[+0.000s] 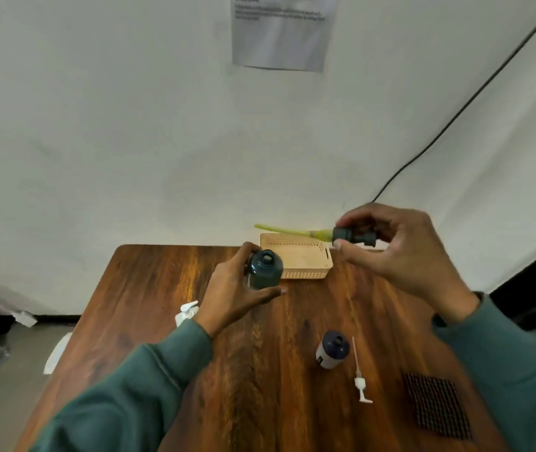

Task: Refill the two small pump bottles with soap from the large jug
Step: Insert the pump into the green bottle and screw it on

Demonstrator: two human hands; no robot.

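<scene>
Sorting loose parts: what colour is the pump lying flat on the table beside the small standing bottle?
White. The pump shows best in the head view.

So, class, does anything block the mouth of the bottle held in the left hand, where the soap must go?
Nothing visible does. The teal bottle, gripped by the left hand, has an open neck; the right hand holds the dark pump away to the right.

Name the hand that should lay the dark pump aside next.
The right hand, probably: its fingers pinch the dark pump near the basket, while the left hand is busy gripping the open bottle.
</scene>
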